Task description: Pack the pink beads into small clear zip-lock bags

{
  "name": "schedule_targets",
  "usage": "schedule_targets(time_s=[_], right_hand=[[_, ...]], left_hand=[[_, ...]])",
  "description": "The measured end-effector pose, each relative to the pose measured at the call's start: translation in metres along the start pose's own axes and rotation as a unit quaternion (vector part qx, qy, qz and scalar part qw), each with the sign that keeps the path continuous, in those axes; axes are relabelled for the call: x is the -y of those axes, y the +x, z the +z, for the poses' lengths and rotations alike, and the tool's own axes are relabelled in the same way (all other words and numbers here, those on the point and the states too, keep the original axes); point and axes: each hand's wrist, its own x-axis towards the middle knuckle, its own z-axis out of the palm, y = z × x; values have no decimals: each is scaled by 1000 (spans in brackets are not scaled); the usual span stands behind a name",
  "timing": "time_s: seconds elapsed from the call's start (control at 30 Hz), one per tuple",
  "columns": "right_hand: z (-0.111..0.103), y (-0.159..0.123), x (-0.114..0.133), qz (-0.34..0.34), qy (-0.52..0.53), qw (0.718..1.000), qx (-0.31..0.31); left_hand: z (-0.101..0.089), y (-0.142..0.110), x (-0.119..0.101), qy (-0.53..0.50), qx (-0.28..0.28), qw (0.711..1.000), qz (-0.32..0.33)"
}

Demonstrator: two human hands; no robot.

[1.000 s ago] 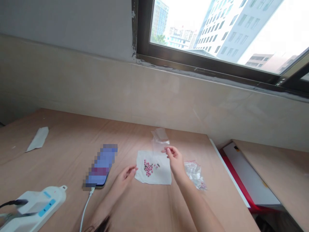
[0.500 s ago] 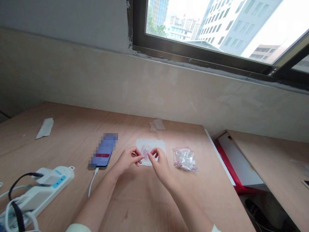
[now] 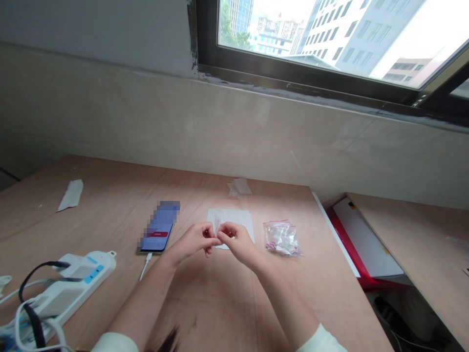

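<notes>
My left hand [image 3: 198,236] and right hand [image 3: 236,240] pinch a small clear bag [image 3: 217,222], apparently unfinished, over white paper [image 3: 242,219], with seemingly finished bags of pink bits [image 3: 282,238] to the right and apparently unused flat bags [image 3: 242,186] on the far tabletop [image 3: 220,303].

A smartphone [image 3: 158,230] with a white charging cable [image 3: 145,266] at its near end lies near a white power strip [image 3: 75,294]. Farther left is a white paper scrap [image 3: 71,194]. A dark-framed window [image 3: 274,46] shows tall buildings [image 3: 339,29].
</notes>
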Motion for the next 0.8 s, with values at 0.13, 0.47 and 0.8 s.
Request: schedule_targets(time_s=[0.13,0.47,0.8], right_hand=[[0,1,-2,50,47,997,-42],[16,2,-8,51,79,993,-74],[-5,15,-48,93,67,984,-138]], left_hand=[[-10,-5,0,-12,-26,1000,7],[-14,-4,0,179,-76,974,117],[-20,2,14,281,-95,950,96]])
